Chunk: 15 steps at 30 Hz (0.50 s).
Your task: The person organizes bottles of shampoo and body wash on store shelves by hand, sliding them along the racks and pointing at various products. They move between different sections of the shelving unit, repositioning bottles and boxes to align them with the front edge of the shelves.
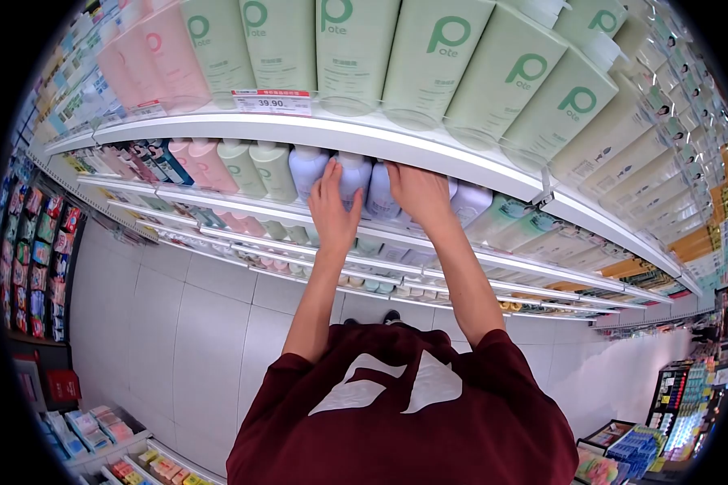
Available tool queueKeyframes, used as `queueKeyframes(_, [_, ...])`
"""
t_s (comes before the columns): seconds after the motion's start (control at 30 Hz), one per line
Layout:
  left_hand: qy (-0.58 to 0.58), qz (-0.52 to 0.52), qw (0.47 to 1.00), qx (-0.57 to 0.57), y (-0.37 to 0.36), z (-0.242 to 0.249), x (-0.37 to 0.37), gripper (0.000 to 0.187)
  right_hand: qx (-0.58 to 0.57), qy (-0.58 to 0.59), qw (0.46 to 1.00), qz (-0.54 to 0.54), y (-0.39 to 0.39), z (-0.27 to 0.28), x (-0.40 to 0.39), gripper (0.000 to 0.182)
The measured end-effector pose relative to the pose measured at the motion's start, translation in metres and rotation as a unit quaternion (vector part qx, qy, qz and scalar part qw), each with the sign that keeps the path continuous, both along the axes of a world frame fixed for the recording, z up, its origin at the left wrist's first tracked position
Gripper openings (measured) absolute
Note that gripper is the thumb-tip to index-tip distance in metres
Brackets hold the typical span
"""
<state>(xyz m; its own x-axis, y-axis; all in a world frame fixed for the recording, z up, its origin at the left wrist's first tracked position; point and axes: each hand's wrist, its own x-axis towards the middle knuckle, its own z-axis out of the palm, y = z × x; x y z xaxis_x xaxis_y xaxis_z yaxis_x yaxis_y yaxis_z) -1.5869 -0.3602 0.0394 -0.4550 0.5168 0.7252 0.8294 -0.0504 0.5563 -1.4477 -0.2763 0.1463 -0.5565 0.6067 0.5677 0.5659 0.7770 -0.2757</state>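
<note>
My left hand (332, 212) reaches to the second shelf, its fingers extended and apart against the front of a lavender bottle (353, 173). Its thumb lies lower on the same bottle's right side. Another lavender bottle (306, 171) stands just left of those fingers. My right hand (422, 192) reaches in under the upper shelf edge, with its thumb side beside a third lavender bottle (381, 196). Most of the right fingers are hidden, so their grip does not show. More lavender bottles (471, 202) stand to the right of that hand.
Above my hands runs the upper shelf edge (364, 129) with a price tag (272, 103). Large green pump bottles (356, 56) and pink bottles (166, 56) line that shelf. Green bottles (273, 171) flank the lavender ones. Lower shelves and the tiled floor (194, 339) lie below.
</note>
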Motion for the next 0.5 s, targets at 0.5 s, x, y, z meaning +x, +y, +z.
queueKeyframes(0.5, [-0.006,0.014,1.000,-0.018,0.000,0.002,0.004,0.066,0.050,0.019,0.998,-0.027,0.007,-0.010,-0.007,0.029])
